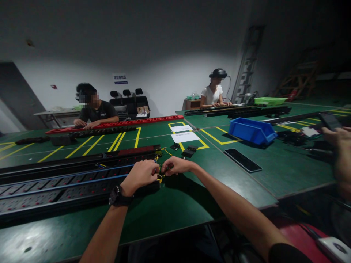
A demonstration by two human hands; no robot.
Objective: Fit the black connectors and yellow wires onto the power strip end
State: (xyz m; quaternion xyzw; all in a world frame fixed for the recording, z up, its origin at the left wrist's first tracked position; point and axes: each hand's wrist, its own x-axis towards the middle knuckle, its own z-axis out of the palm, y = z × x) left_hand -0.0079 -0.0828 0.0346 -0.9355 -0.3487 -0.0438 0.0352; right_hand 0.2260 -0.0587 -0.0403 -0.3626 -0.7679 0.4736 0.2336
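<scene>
Had left hand (141, 174) palm-down over the right end of the long black rail (148, 185), fingers curled in at the yellow wires (160, 179). Had right hand (177, 166) coming in from the other side, fingertips bunched at the same wires. Looked like a drawn-in grip on both; couldn't tell for certain about either pinch, fingertips partly hidden. Found wires at the rail's end, between both hands; rail lying on the green table (175, 219).

Judged wires thin, light, bendy, easy to lose; best pinched close to the rail's end, without hard tugging. Judged rail stiff, fairly heavy, awkward in length, maybe slick on smooth faces; best taken by outer edges at two spread points, clear of the blue strips (82, 183).

Noted small black parts (190, 151) past right hand, white papers (185, 137) beyond, dark phone (242, 160) lying flat to the right, blue bin (251, 131) farther back. Also logged two co-workers (100, 111) (212, 95) across the table.
</scene>
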